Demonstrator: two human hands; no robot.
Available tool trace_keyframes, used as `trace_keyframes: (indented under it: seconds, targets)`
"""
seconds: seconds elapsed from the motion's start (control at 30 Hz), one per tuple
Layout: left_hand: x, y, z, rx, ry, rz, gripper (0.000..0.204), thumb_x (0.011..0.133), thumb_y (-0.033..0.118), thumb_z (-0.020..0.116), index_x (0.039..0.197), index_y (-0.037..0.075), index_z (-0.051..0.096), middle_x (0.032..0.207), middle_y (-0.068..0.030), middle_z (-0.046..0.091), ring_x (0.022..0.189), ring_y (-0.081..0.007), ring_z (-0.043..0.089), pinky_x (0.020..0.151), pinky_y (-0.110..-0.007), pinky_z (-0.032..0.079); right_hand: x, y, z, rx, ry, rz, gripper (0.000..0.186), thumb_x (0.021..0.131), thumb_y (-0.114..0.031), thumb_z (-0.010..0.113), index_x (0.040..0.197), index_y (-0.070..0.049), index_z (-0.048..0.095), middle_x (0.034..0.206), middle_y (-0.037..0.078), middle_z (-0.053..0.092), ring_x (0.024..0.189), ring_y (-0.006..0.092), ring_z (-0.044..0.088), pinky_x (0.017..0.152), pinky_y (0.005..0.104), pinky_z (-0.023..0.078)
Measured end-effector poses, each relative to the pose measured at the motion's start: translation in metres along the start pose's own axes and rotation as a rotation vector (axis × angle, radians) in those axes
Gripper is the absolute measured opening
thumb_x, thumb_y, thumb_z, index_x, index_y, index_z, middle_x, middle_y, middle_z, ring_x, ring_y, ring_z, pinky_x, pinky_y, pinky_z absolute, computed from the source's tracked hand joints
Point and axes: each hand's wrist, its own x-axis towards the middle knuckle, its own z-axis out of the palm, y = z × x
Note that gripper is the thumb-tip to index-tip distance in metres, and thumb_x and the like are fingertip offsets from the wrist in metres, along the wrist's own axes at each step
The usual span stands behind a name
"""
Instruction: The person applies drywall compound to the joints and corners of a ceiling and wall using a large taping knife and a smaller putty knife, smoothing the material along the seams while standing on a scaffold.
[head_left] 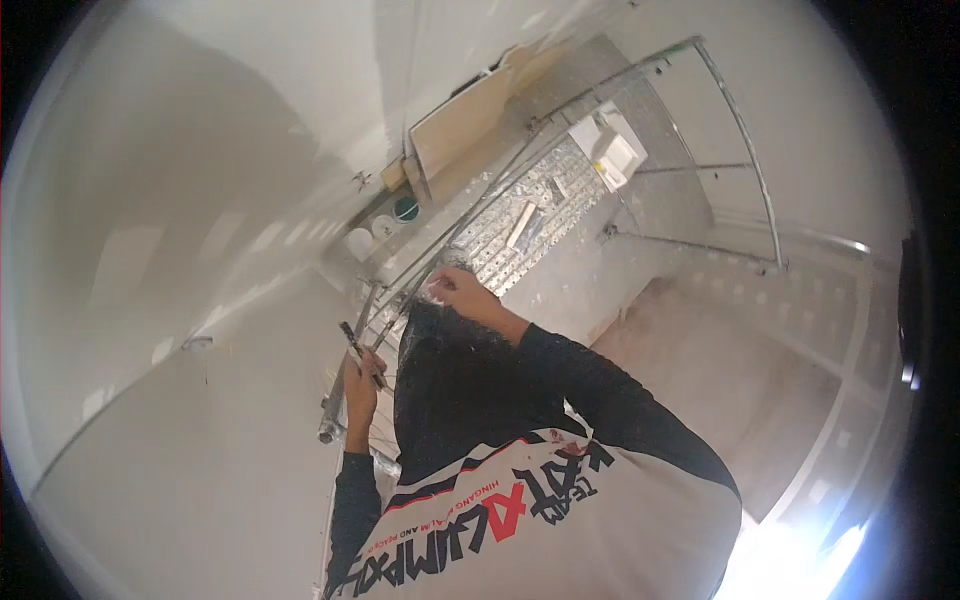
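Observation:
My left hand (361,390) is at lower left, closed around a dark, narrow tool (351,338) that sticks up from it, beside a metal scaffold tube (330,420). My right hand (460,295) is at the centre over my dark-clothed leg (440,370), fingers curled in; whatever is in them, if anything, is too small to make out. Just beyond it lies a perforated metal scaffold deck (500,260), splattered with white, with a pale flat tool (524,226) on it.
The scaffold rail (745,130) frames the deck, with a white tray (617,152) at its far end. Buckets (384,228) and a beige board (450,125) lie below to the left. Pale walls (150,300) and a floor (720,390) surround the scaffold.

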Motion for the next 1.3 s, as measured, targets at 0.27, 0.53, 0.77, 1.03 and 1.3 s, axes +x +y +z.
trace_keyframes:
  seconds: [0.27,0.53,0.77,1.03,1.3]
  targets:
    - [0.049,0.004,0.097,0.503,-0.233,0.019,0.027,0.102,0.025,0.06,0.114,0.001,0.06,0.082,-0.0093,0.065,0.071,-0.0197,0.065,0.065,-0.037,0.05,-0.003,0.172,-0.145,0.062,0.385,0.208,0.036,0.093,-0.032,0.073,0.102,0.002,0.064,0.087,0.013,0.069,0.075,0.0212,0.067,0.068,0.0355,0.053]
    - [0.116,-0.07,0.195,0.284,-0.255,-0.346,0.022,0.104,0.019,0.06,0.12,0.004,0.057,0.082,-0.0039,0.062,0.069,-0.0129,0.061,0.06,-0.029,0.049,0.017,0.382,-0.233,-0.323,0.354,0.389,0.043,0.087,-0.038,0.077,0.11,-0.003,0.068,0.099,0.017,0.073,0.087,0.0263,0.073,0.074,0.0384,0.058]
    - [0.156,-0.141,0.307,0.242,-0.225,-0.481,0.024,0.104,0.016,0.059,0.122,0.0,0.055,0.078,-0.0028,0.059,0.065,-0.0129,0.058,0.057,-0.028,0.048,0.081,0.587,-0.323,-0.196,0.658,0.557,0.048,0.075,-0.033,0.088,0.108,-0.005,0.068,0.086,0.014,0.073,0.076,0.0267,0.072,0.069,0.0398,0.058]
    - [0.184,-0.165,0.336,0.332,-0.092,-0.648,0.027,0.106,0.018,0.057,0.126,0.0,0.052,0.079,-0.0036,0.06,0.066,-0.0129,0.059,0.056,-0.028,0.047,0.202,0.603,-0.309,-0.699,0.336,0.42,0.042,0.087,-0.025,0.073,0.125,-0.008,0.064,0.13,0.02,0.063,0.12,0.0372,0.06,0.094,0.0472,0.052]
    - [0.202,-0.204,0.332,0.294,-0.044,-0.64,0.028,0.108,0.021,0.055,0.126,0.0,0.051,0.079,-0.0036,0.06,0.069,-0.0122,0.059,0.056,-0.026,0.048,0.253,0.671,-0.349,-1.446,-0.037,0.138,0.033,0.097,-0.018,0.057,0.128,-0.018,0.065,0.143,0.002,0.056,0.143,0.0227,0.043,0.12,0.0555,0.028]
